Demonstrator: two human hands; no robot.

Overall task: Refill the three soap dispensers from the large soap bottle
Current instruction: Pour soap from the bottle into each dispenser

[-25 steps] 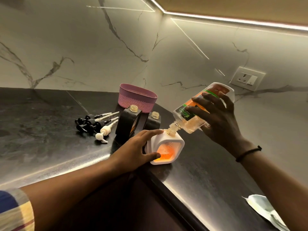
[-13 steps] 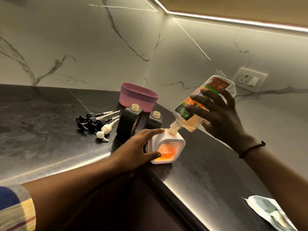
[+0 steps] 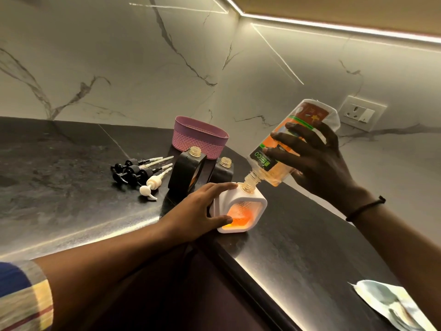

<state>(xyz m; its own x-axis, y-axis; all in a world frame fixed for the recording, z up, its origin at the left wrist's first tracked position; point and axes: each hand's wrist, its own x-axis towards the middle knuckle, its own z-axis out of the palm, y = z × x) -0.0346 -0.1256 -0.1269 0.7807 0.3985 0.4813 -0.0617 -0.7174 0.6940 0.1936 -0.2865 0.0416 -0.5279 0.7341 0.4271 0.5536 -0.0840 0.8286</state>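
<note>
Pouring step: right hand [image 3: 317, 163] grips the tilted bottle [image 3: 290, 142], neck in the white dispenser [image 3: 239, 211] at the counter's [image 3: 71, 187] corner; left hand [image 3: 198, 216] clasps it. Next likely needs righting the bottle before overflow

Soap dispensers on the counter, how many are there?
3. A white dispenser at the counter edge, held and being filled; two black dispensers stand open just behind it, before the pink basket.
</note>
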